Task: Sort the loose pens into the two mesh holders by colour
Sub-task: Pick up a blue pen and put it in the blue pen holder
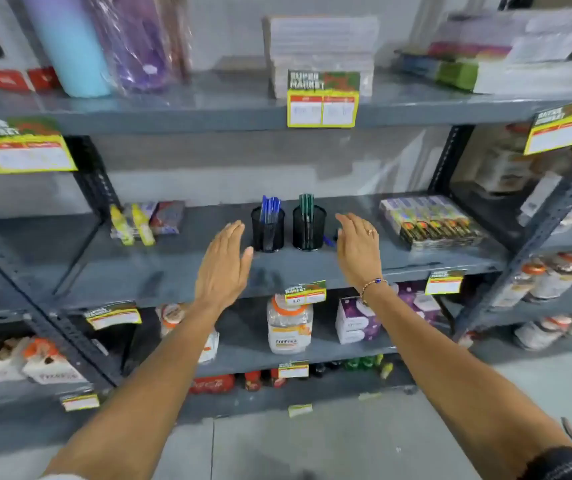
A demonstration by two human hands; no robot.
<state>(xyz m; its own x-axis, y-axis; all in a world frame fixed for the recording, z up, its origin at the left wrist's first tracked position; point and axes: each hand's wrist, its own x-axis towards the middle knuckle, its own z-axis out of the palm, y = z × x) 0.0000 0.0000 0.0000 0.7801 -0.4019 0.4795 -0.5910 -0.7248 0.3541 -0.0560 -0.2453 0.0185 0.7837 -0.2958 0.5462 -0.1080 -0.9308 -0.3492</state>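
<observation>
- While both hands hover flat and empty — left hand (224, 263), right hand (357, 249) — blue pens (270, 209) and green pens (306, 204) stand upright in mesh holders.
- Bare shelf (160, 271) lies in front.

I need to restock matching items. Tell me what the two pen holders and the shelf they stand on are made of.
Left holder and right holder: likely black wire mesh, matte; the pens show faintly through the walls. Shelf: seemingly grey painted sheet metal with a slight sheen, carried on perforated angle posts.
</observation>
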